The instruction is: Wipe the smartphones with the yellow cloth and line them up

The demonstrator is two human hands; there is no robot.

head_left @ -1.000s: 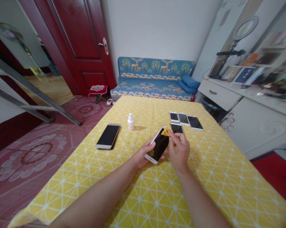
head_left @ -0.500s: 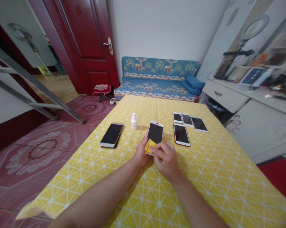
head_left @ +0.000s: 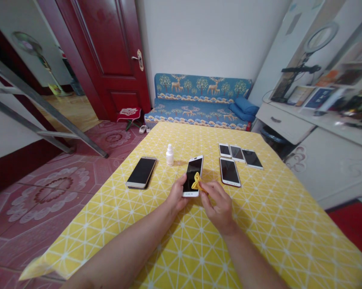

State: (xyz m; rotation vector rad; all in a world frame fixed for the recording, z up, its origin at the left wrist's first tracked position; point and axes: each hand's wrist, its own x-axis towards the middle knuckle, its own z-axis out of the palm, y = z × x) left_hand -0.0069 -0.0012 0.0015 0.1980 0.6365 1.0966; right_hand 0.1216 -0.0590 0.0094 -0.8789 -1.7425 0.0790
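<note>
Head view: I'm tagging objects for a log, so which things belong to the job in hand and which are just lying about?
In the job: phone in the left hand; yellow cloth in the right hand; likely the white bottle and other phones nearby.

Just lying about: sofa; stool; floor fan; ring light.

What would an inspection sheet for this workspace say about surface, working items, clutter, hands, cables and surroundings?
Surface: yellow tablecloth with white geometric lines.
Job's things: white-edged phone, held; yellow cloth at its screen.
Clutter: four phones at right; white bottle and another phone at left.
Hands: left hand has its grip on the held phone; right hand pinches the cloth, screen contact unclear.
Cables: thin cord beside black stand.
Surroundings: red door, blue sofa, white cabinet.
</note>
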